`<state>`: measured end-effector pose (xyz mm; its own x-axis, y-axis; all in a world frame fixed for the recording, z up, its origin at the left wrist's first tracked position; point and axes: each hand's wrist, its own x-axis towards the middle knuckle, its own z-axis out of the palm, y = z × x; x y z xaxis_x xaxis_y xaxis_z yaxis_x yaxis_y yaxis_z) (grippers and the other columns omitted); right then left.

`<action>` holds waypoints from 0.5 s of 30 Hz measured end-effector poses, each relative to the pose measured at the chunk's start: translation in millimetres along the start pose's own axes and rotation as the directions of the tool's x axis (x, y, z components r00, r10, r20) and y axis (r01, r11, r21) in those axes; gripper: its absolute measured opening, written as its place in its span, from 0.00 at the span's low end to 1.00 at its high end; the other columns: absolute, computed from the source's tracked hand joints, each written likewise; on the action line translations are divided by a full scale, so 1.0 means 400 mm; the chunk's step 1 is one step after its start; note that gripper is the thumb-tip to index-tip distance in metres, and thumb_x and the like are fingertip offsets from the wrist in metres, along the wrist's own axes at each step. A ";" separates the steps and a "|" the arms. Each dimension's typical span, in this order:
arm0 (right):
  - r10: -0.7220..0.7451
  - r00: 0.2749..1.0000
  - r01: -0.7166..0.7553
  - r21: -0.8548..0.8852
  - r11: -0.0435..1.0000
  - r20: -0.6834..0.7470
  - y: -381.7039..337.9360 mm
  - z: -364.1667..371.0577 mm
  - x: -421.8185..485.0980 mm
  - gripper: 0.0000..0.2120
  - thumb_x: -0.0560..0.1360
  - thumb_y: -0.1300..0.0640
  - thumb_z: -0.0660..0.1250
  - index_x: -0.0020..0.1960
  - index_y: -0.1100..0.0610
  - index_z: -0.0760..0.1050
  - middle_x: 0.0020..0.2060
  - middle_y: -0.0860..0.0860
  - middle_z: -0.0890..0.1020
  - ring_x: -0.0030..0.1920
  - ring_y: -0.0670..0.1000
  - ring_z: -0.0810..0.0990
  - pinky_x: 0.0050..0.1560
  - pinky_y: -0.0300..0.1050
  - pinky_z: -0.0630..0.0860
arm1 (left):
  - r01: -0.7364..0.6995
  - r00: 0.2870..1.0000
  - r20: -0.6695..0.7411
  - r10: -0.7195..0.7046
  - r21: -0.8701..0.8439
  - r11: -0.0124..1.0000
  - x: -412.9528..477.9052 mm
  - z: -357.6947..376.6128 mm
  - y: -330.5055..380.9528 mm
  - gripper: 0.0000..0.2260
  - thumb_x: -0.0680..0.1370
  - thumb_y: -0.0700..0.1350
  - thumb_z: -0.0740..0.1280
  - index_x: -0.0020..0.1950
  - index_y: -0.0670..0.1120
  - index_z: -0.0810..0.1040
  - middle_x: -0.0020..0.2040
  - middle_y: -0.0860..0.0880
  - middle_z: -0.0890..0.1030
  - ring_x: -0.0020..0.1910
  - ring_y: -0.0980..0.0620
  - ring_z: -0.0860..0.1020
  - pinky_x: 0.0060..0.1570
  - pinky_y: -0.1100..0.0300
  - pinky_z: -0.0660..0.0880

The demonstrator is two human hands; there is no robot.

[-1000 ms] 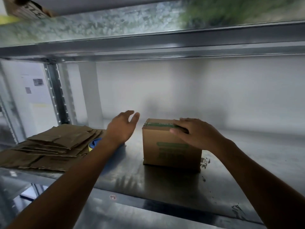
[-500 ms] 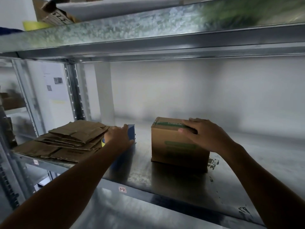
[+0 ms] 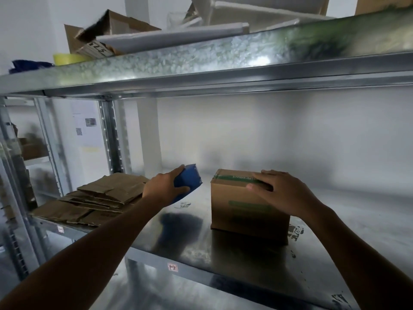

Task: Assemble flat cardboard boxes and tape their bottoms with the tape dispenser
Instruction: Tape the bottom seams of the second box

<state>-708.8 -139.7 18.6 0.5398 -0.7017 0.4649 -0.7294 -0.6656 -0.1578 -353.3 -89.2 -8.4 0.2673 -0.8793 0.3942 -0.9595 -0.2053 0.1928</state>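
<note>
An assembled cardboard box point(image 3: 245, 211) with green tape along its top seam stands on the metal shelf point(image 3: 335, 231). My right hand point(image 3: 283, 193) rests flat on the box's top right corner, fingers spread. My left hand point(image 3: 162, 190) grips the blue tape dispenser point(image 3: 188, 181) and holds it lifted above the shelf, left of the box. A pile of flat cardboard boxes point(image 3: 100, 198) lies at the shelf's left end.
The upper shelf point(image 3: 201, 61) hangs close overhead and carries an open carton point(image 3: 107, 34), a yellow tape roll point(image 3: 67, 58) and long white packages. A steel upright point(image 3: 110, 135) stands behind the flat pile. To the right of the box lies bare shelf.
My left hand went down onto the blue tape dispenser, took hold of it and lifted it off the shelf. My right hand stayed on the box. The view tilted upward.
</note>
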 end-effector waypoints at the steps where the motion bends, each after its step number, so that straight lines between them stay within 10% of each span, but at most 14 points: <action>1: -0.008 1.000 0.008 0.002 1.000 -0.001 0.001 0.001 0.000 0.34 0.77 0.26 0.49 0.74 0.42 0.70 0.69 0.49 0.78 0.68 0.53 0.75 0.58 0.47 0.69 | -0.014 1.000 -0.016 0.013 -0.029 0.999 0.004 -0.019 0.013 0.35 0.78 0.66 0.66 0.81 0.60 0.55 0.69 0.45 0.77 0.62 0.43 0.78 0.60 0.48 0.77; 8: 0.016 1.000 -0.016 0.132 0.991 0.008 0.007 -0.001 0.003 0.22 0.83 0.38 0.52 0.72 0.42 0.73 0.72 0.49 0.75 0.70 0.51 0.73 0.61 0.44 0.67 | -0.297 0.931 -0.254 0.262 -0.114 0.948 0.030 -0.164 0.120 0.34 0.77 0.65 0.68 0.80 0.64 0.59 0.60 0.50 0.82 0.47 0.51 0.77 0.50 0.58 0.76; 15: 0.107 0.994 -0.093 0.341 0.935 -0.024 0.009 0.009 0.006 0.16 0.85 0.48 0.56 0.68 0.47 0.75 0.57 0.44 0.80 0.54 0.44 0.77 0.51 0.36 0.71 | -0.580 0.814 -0.078 0.575 -0.115 0.806 0.089 -0.200 0.230 0.34 0.76 0.61 0.71 0.80 0.60 0.61 0.65 0.52 0.81 0.54 0.53 0.81 0.55 0.61 0.78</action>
<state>-708.6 -144.7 16.1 0.4483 -0.7629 0.4660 -0.5890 -0.6442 -0.4880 -424.9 -105.1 95.2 -0.3269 -0.8005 0.5023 -0.9187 0.3939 0.0298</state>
